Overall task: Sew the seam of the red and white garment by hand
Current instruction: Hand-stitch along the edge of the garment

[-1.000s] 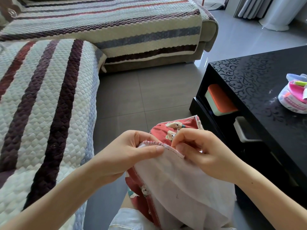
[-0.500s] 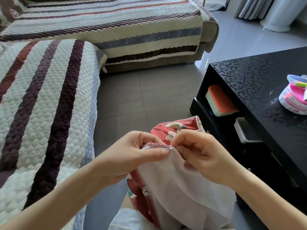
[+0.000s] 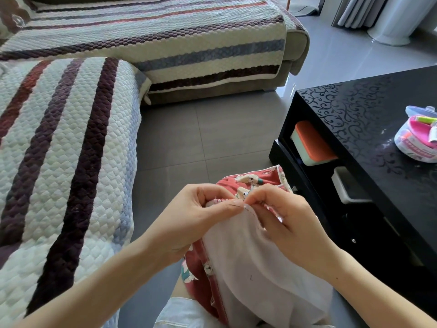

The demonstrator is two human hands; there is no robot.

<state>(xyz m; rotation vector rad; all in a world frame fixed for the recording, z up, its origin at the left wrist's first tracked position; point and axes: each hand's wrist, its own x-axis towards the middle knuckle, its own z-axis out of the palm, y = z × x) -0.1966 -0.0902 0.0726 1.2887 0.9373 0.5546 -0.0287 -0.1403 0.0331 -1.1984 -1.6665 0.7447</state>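
The red and white garment (image 3: 255, 268) hangs over my lap, its white inside facing up and red printed fabric showing at the top and left edges. My left hand (image 3: 196, 223) pinches the stitched seam edge between thumb and fingers. A thin needle (image 3: 235, 204) lies across my left thumb tip. My right hand (image 3: 283, 221) meets the left at the seam, its fingertips pinched at the fabric edge where the needle goes in. No thread can be made out.
A striped quilted sofa (image 3: 66, 150) runs along the left and back. To the right stands a black table (image 3: 378, 129) with a small sewing kit tub (image 3: 418, 143) on top and an orange-lidded box (image 3: 312, 143) on its shelf. Grey tiled floor (image 3: 201, 129) lies between.
My right hand has slid left along the seam until its fingertips meet my left thumb. The needle now shows over the left thumb. The left hand keeps its pinch on the seam.
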